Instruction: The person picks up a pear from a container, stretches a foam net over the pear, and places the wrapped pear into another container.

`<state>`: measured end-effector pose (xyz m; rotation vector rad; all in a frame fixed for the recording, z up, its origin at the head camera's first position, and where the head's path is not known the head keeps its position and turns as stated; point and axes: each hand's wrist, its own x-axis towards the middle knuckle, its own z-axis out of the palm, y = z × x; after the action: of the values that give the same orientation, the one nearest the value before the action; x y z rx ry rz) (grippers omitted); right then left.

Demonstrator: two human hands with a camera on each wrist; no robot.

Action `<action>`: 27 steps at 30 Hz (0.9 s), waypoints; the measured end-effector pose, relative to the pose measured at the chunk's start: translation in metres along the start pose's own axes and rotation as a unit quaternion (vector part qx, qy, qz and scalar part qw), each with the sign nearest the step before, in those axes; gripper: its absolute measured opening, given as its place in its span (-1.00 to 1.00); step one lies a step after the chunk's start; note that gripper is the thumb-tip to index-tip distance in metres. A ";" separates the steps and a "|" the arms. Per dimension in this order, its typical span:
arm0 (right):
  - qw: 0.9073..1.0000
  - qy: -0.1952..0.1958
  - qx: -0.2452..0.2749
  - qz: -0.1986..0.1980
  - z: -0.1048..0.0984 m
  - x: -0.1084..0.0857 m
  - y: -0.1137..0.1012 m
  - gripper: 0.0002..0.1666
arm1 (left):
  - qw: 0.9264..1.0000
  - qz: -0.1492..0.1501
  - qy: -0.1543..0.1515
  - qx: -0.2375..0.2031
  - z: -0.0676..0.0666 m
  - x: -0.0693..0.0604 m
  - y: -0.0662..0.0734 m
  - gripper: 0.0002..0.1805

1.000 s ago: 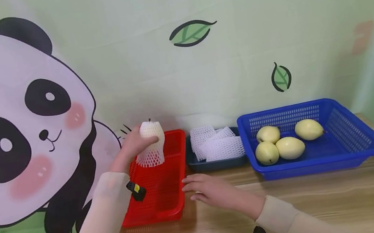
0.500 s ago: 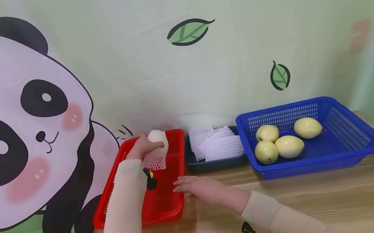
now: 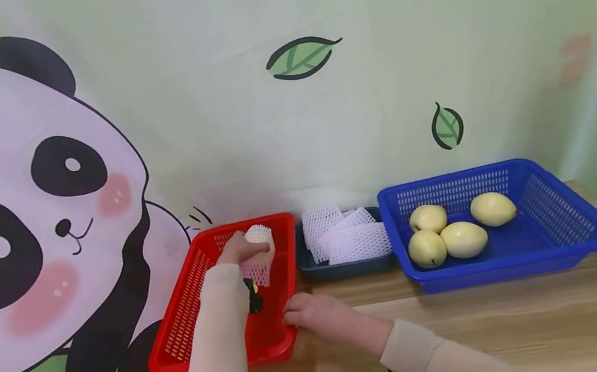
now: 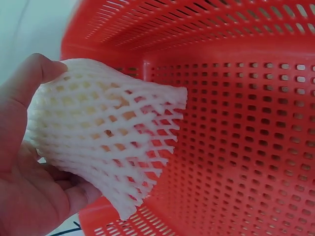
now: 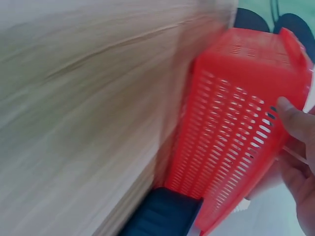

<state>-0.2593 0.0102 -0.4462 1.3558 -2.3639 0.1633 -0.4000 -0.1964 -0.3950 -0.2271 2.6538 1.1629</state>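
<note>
A pear in a white foam net (image 3: 260,235) is in my left hand (image 3: 238,249), inside the far part of the red basket (image 3: 192,312). The left wrist view shows the thumb and fingers around one end of the foam net (image 4: 103,123); its loose open end points toward the basket's mesh floor, and pale yellow shows through the holes. My right hand (image 3: 320,317) grips the red basket's right rim near the front corner. In the right wrist view, its thumb (image 5: 290,115) lies on the perforated outer wall, with the other fingers over the rim.
A dark blue tray (image 3: 348,268) with several flat white foam nets (image 3: 357,242) stands right of the red basket. Further right, a blue basket (image 3: 558,251) holds several bare pears (image 3: 464,240). All stand on a wooden table (image 3: 476,327) before a panda-printed backdrop (image 3: 224,93).
My left hand has lowered the netted pear from above the red basket into it. My right hand, earlier beside the basket with fingers extended, now holds its right rim.
</note>
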 end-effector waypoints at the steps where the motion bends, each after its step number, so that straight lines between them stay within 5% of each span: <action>1: 1.000 0.010 -0.011 -0.006 0.002 -0.001 0.000 -0.64 | 1.000 0.001 0.002 0.000 0.002 0.001 -0.001 -0.25; 13: 0.996 0.049 -0.074 -0.027 0.012 -0.002 -0.003 -0.81 | 0.999 -0.040 0.001 -0.019 0.025 0.007 -0.010 -0.26; 20: 0.999 -0.002 -0.047 0.008 0.006 -0.001 -0.006 -0.75 | 0.997 -0.076 -0.022 0.000 0.032 0.015 -0.013 0.22; 27: 0.998 -0.042 -0.021 0.037 -0.001 0.001 -0.005 -0.69 | 0.996 -0.075 -0.028 0.038 0.039 0.024 -0.011 0.25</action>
<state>-0.2553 0.0070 -0.4458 1.2809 -2.4738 0.0793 -0.4145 -0.1763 -0.4348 -0.3666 2.5756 1.0062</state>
